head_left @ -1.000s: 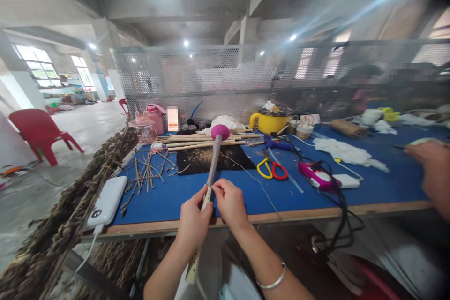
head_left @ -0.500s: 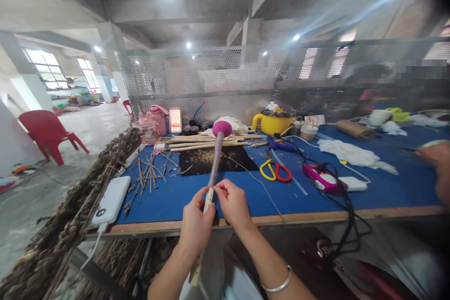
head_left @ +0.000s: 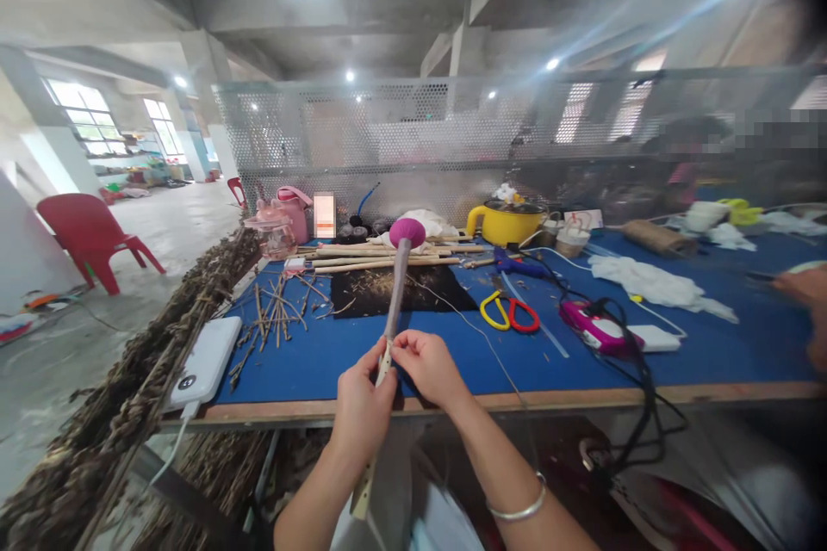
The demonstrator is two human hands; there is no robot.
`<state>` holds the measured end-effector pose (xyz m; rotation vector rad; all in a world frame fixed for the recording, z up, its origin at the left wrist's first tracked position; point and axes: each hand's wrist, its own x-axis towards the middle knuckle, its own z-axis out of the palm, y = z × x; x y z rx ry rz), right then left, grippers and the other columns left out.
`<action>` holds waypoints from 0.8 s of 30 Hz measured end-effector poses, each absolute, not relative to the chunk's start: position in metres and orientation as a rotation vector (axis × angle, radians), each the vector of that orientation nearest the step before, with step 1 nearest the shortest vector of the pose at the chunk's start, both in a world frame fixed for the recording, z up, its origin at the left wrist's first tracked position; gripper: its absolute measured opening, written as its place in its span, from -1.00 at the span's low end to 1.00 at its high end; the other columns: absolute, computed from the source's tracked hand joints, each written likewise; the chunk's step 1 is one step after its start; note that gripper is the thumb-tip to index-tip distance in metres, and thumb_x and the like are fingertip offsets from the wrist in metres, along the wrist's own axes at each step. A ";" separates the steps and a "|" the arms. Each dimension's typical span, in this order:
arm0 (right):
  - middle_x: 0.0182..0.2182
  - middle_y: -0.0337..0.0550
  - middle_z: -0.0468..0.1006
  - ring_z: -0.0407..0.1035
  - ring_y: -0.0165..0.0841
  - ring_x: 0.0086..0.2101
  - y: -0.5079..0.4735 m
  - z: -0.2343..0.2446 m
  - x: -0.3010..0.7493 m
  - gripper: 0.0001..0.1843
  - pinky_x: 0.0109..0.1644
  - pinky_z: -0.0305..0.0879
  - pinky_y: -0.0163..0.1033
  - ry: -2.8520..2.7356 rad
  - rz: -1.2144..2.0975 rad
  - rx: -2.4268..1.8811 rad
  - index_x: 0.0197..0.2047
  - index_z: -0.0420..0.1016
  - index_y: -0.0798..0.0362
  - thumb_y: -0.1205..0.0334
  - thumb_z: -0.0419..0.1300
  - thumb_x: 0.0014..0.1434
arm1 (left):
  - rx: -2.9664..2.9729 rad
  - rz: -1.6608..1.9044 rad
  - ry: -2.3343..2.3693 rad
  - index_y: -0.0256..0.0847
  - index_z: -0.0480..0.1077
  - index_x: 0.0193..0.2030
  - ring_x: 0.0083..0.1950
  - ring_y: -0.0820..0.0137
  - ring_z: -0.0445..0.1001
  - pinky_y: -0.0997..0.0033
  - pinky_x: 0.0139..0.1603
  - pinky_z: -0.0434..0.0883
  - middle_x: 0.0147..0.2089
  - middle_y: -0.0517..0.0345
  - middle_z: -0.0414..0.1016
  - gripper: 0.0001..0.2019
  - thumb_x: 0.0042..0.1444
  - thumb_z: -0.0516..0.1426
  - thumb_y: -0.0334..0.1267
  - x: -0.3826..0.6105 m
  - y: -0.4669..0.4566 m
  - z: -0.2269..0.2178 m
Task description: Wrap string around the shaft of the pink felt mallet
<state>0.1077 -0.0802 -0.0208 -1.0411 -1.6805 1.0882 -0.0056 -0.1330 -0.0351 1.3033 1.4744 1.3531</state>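
A pale wooden stick [head_left: 363, 495] with small dark holes or dots slants away from my lap over the table edge. Its far part is a grey wrapped shaft [head_left: 396, 297], topped by a round purple head [head_left: 407, 232]. My left hand [head_left: 363, 396] is wrapped round the pale part, thumb along it. Just below the grey wrapping, my right hand [head_left: 427, 368] is closed in a pinch against the stick's right side; whatever its fingertips hold is too small to make out. A silver bangle circles my right wrist.
Yellow-and-red-handled scissors [head_left: 509, 312], a blue glue gun [head_left: 525, 264] and a dark mat with shavings [head_left: 362, 291] lie on the blue tabletop [head_left: 452, 344]. Twigs [head_left: 279, 314] and a white power bank [head_left: 205, 366] are left. A co-worker's hand [head_left: 805, 293] shows far right.
The view has shifted slightly. Both hands keep their places on the stick, with the right fingers a little closer against it.
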 end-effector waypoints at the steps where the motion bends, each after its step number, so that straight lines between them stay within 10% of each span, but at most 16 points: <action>1: -0.67 -0.27 0.32 0.09 -0.52 -0.63 -0.080 -0.018 0.109 -0.80 -0.55 0.00 -0.39 -1.650 1.237 -0.998 -0.54 0.39 0.14 0.17 0.15 -0.03 | 1.320 1.367 1.475 -0.35 0.31 0.11 -0.65 0.59 0.19 0.60 -0.62 0.19 -0.57 0.27 0.36 -0.48 -0.04 0.09 -0.25 -0.006 -0.133 -0.036; 7: -0.79 -0.52 -0.07 -0.31 -0.63 -0.75 -0.079 -0.010 0.113 -0.70 -0.70 -0.39 -0.43 -1.240 1.793 -0.940 -0.39 0.37 0.14 0.06 0.21 -0.07 | 1.413 1.404 1.508 -0.30 0.32 0.10 -0.49 0.47 0.37 0.50 -0.41 0.33 -0.39 0.13 0.49 -0.51 -0.03 0.08 -0.24 -0.006 -0.135 -0.037; 24: -0.80 -0.54 -0.03 -0.29 -0.67 -0.76 -0.074 -0.017 0.114 -0.67 -0.72 -0.40 -0.47 -1.071 1.840 -0.879 -0.45 0.28 0.11 0.11 0.31 -0.17 | 1.312 1.476 1.464 -0.27 0.27 0.13 -0.52 0.55 0.28 0.57 -0.48 0.29 -0.32 0.14 0.46 -0.48 0.00 0.11 -0.21 -0.003 -0.138 -0.035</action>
